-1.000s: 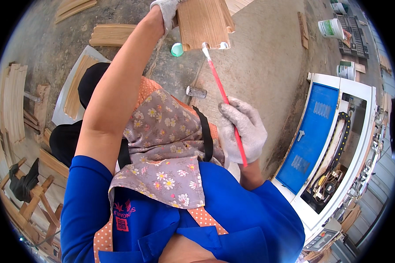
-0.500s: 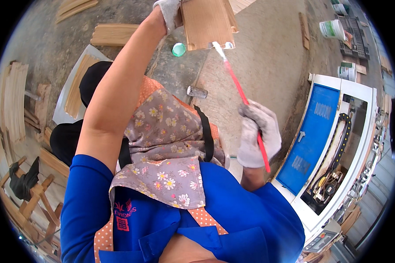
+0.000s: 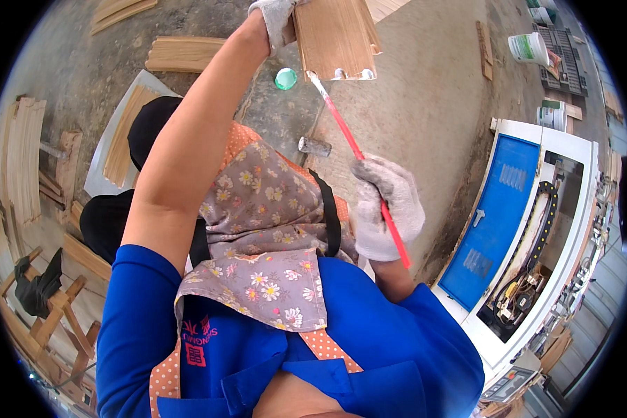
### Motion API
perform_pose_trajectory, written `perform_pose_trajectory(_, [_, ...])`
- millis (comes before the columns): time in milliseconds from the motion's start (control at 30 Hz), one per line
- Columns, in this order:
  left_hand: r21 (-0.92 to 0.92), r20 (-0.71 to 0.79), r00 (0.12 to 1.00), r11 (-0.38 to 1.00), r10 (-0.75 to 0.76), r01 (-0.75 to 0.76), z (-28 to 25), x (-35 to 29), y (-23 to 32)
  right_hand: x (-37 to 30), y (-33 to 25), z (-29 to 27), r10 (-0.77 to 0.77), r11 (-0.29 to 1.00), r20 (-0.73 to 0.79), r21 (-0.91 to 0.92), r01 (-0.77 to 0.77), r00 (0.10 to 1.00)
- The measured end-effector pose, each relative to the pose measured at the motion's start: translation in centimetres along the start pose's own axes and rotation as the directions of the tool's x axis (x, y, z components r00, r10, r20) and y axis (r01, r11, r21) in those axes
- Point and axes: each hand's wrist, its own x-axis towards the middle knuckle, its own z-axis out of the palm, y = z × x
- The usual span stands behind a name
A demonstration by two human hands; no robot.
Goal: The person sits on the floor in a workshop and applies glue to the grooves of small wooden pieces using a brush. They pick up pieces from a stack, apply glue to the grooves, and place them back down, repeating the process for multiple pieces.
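My gloved left hand (image 3: 277,22) grips the left side of a flat wooden panel (image 3: 336,38) at the top of the view; part of that hand is cut off by the picture's edge. White paste sits in the notches along the panel's near edge. In my gloved right hand (image 3: 388,207) is a thin red-handled brush (image 3: 343,127), its white-coated tip touching the left corner of that edge. Below the panel, a small green-rimmed cup (image 3: 285,79) with pale contents stands on the floor. A mallet-like grey cylinder (image 3: 314,146) lies closer to me.
Wooden boards (image 3: 184,54) lie on the floor at the left, with more stacked at the far left (image 3: 24,160). A white and blue machine cabinet (image 3: 491,216) stands at right. White buckets (image 3: 529,48) and a dark pallet (image 3: 563,63) are at the far right.
My right hand has moved left with the brush, whose tip went from the middle notches to the panel's left corner. White paste now shows in the middle notch. The panel shifted slightly right.
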Motion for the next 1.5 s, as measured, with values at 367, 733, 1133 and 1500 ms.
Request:
perform_pose_trajectory(367, [-0.047,0.047,0.999,0.999,0.011,-0.009,-0.4,0.5,-0.4,0.5,-0.5,-1.6,0.087,0.993,0.048,0.072,-0.090,0.995])
perform_pose_trajectory(733, [0.053,-0.038,0.999,0.998,0.017,-0.015,0.0,0.2,-0.2,0.1,1.0,-0.8,0.049,0.990,0.039,0.130,-0.054,0.998])
perform_pose_trajectory(1133, [0.099,-0.023,0.997,0.992,0.075,-0.072,-1.8,1.1,-0.5,0.9,-0.3,-2.2,0.297,0.859,-0.015,0.440,-0.261,0.955])
perform_pose_trajectory(1500, [-0.067,0.146,0.988,0.996,-0.042,0.052,-2.3,1.7,-0.2,8.6,8.1,1.8,-0.251,0.891,0.105,-0.363,0.272,0.962])
